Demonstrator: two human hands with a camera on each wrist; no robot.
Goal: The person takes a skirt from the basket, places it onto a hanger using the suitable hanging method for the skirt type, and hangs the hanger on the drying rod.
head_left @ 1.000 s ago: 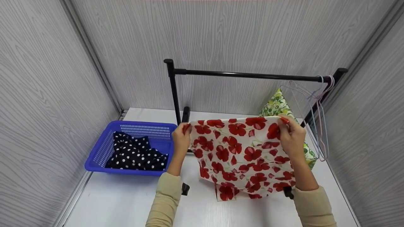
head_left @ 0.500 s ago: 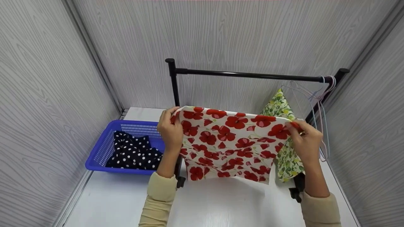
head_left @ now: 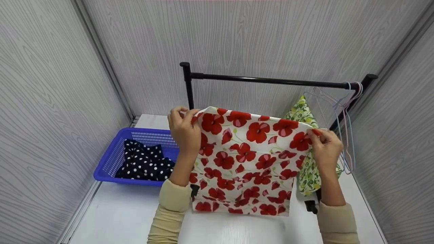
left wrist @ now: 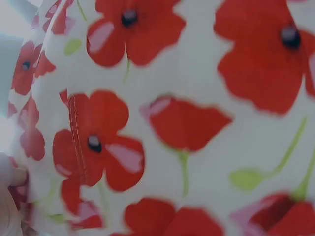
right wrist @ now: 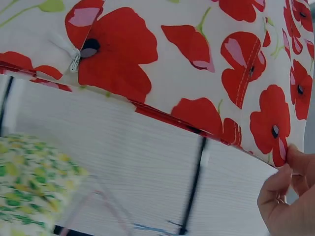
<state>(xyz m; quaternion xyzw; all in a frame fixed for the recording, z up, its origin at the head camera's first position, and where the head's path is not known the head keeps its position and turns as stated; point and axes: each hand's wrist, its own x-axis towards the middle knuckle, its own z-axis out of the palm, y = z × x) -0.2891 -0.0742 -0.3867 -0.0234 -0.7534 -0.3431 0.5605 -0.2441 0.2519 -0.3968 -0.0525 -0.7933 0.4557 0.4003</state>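
Observation:
A white cushion cover (head_left: 251, 159) printed with red poppies is stretched between my two hands. My left hand (head_left: 184, 132) holds its upper left corner, a little higher than the right. With thumb and fingers, my right hand (head_left: 327, 149) pinches the upper right corner. The cover hangs down as a panel above the white table, its lower part creased. A small zip pull (right wrist: 75, 61) shows near its edge in the right wrist view. Printed cloth fills most of the left wrist view, with part of a hand (left wrist: 10, 191) at the left edge.
A blue basket (head_left: 108, 166) with black polka-dot fabric (head_left: 145, 164) stands left. Behind the cover runs a black clothes rail (head_left: 264, 80). Pastel hangers (head_left: 349, 142) hang at its right end, beside a green-and-yellow lemon-print cloth item (head_left: 308, 179).
Both hands have moved farther apart, and the left hand has risen. The cover's top edge now slopes down to the right, and its lower part hangs more spread out.

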